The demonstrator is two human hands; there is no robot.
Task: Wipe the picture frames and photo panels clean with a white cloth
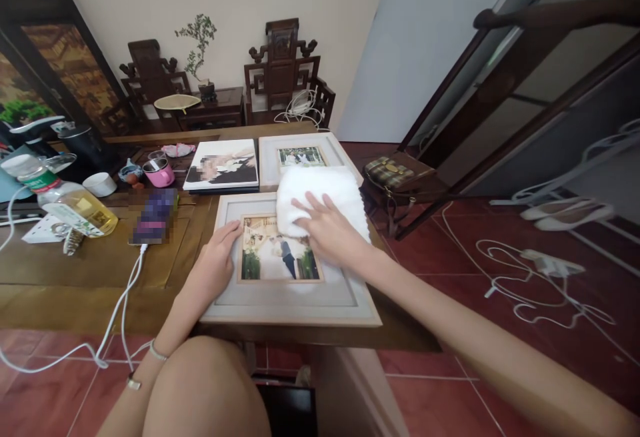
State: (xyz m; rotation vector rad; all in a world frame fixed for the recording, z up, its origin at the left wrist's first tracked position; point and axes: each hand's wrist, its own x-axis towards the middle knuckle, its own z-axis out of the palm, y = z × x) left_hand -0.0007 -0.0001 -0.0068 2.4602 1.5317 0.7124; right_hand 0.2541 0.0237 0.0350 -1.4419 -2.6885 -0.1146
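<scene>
Right hand [327, 227], fingers spread, presses a soft-looking cloth [324, 185] atop the picture frame [280, 295], likely stiff, best rim-held; left hand [216, 258] on its left edge, grip unclear

The right arm [430, 297] stretches in from the near right; the right hand [324, 229] is palm down, fingers spread toward the far left. The left hand [219, 258], fingers together, angles far right, forearm beside a bare knee [205, 384].
</scene>
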